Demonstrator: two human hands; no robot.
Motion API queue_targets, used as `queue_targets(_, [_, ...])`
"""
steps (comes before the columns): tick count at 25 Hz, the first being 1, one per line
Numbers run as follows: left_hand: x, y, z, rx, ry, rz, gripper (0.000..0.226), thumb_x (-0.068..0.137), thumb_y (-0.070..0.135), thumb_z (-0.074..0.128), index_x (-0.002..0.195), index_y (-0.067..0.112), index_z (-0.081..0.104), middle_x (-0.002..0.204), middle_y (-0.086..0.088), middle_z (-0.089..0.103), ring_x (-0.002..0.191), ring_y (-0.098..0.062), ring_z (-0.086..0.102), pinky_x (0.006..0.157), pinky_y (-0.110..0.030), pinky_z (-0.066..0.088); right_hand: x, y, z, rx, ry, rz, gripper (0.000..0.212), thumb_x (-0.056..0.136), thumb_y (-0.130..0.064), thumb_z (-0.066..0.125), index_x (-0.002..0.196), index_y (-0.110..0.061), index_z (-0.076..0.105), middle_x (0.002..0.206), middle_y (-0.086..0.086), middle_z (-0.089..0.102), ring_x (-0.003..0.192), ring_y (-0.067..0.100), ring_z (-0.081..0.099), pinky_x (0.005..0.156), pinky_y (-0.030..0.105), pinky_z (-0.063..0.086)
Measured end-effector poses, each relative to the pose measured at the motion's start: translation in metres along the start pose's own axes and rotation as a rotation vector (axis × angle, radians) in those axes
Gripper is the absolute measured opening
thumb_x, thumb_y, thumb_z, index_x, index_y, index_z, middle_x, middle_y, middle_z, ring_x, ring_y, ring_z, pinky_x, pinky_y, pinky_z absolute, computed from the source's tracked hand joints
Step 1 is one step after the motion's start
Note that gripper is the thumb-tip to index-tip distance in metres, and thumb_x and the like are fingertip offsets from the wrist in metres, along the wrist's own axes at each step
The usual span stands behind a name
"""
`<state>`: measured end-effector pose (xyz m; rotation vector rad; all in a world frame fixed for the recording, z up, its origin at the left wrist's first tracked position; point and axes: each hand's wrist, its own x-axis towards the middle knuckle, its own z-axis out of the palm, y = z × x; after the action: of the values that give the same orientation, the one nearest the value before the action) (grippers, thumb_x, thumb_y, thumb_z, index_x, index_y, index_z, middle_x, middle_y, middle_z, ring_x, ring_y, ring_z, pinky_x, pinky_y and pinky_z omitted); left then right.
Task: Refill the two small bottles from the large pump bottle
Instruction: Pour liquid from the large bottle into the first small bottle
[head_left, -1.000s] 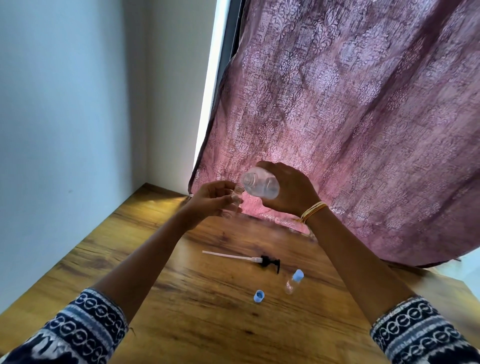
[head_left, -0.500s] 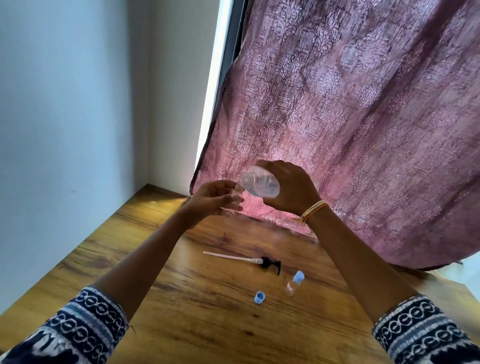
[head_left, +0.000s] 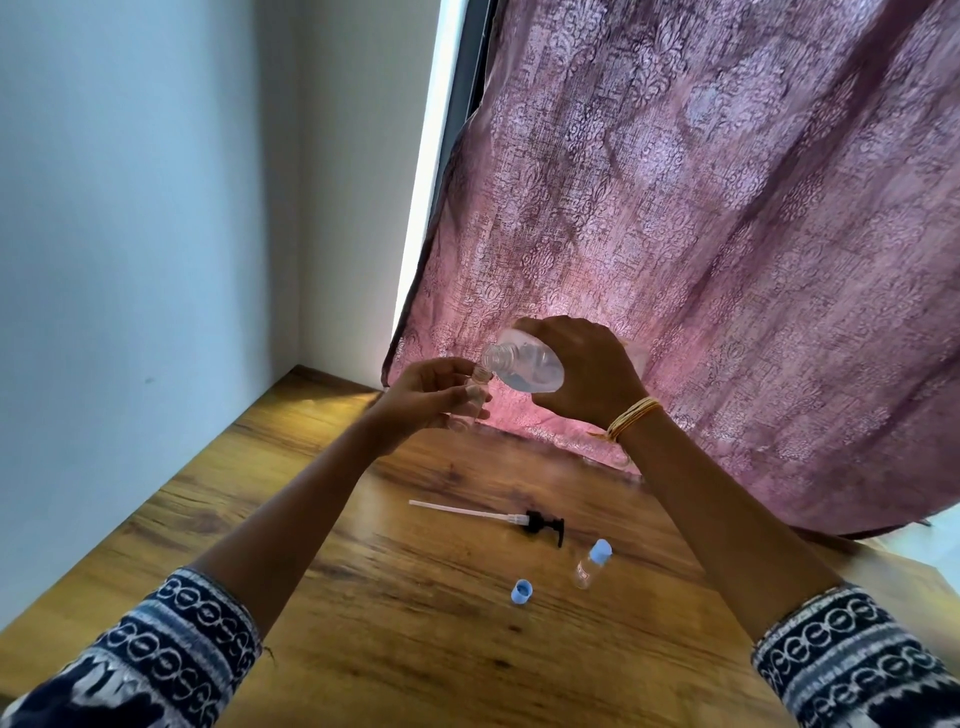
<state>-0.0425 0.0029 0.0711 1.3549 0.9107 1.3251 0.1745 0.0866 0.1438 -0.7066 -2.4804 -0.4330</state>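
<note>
My right hand (head_left: 582, 371) grips the large clear bottle (head_left: 524, 364), tipped on its side with its open threaded neck pointing left. My left hand (head_left: 428, 397) holds a small clear bottle (head_left: 475, 387) upright, its mouth right under the large bottle's neck; my fingers hide most of it. Both are raised above the wooden table (head_left: 363, 623). The black pump head with its long white tube (head_left: 498, 517) lies on the table. A second small bottle (head_left: 592, 564) with a blue cap lies beside it, and a loose blue cap (head_left: 521, 592) rests nearer me.
A mauve patterned curtain (head_left: 701, 234) hangs behind the hands and drapes onto the table's far edge. A pale wall (head_left: 130, 234) bounds the table on the left. A bright window strip runs beside the curtain.
The large bottle's neck has edged lower and closer to the small bottle's mouth. Both hands stay nearly where they were; the items on the table have not moved.
</note>
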Motion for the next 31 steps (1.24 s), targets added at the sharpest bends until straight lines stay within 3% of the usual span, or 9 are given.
queue_targets(8, [0.0002, -0.0005, -0.002, 0.008, -0.011, 0.013, 0.03, 0.082, 0.022, 0.065, 0.111, 0.016, 0.064, 0.099, -0.005, 0.075, 0.091, -0.022, 0.072, 0.075, -0.042, 0.059, 0.0003, 0.0054, 0.0037, -0.054, 0.016, -0.01, 0.064, 0.068, -0.047, 0.074, 0.126, -0.027, 0.055, 0.104, 0.001, 0.07, 0.091, 0.025, 0.067, 0.08, 0.042, 0.056])
queue_targets(19, [0.0013, -0.003, -0.0022, -0.008, -0.012, 0.012, 0.031, 0.08, 0.024, 0.068, 0.109, 0.017, 0.066, 0.102, -0.01, 0.074, 0.097, -0.029, 0.07, 0.083, -0.053, 0.055, 0.0015, 0.0065, 0.0042, -0.084, 0.037, -0.024, 0.057, 0.076, -0.056, 0.066, 0.125, -0.027, 0.057, 0.108, 0.0, 0.07, 0.097, 0.023, 0.067, 0.083, 0.044, 0.054])
queue_targets(31, [0.0029, -0.0035, -0.004, -0.005, -0.016, 0.002, 0.027, 0.088, 0.012, 0.062, 0.115, 0.009, 0.062, 0.103, -0.013, 0.073, 0.089, -0.023, 0.072, 0.07, -0.036, 0.06, 0.0002, 0.0047, 0.0029, -0.176, 0.071, -0.051, 0.058, 0.077, -0.054, 0.067, 0.126, -0.025, 0.057, 0.11, 0.001, 0.069, 0.1, 0.024, 0.066, 0.085, 0.043, 0.053])
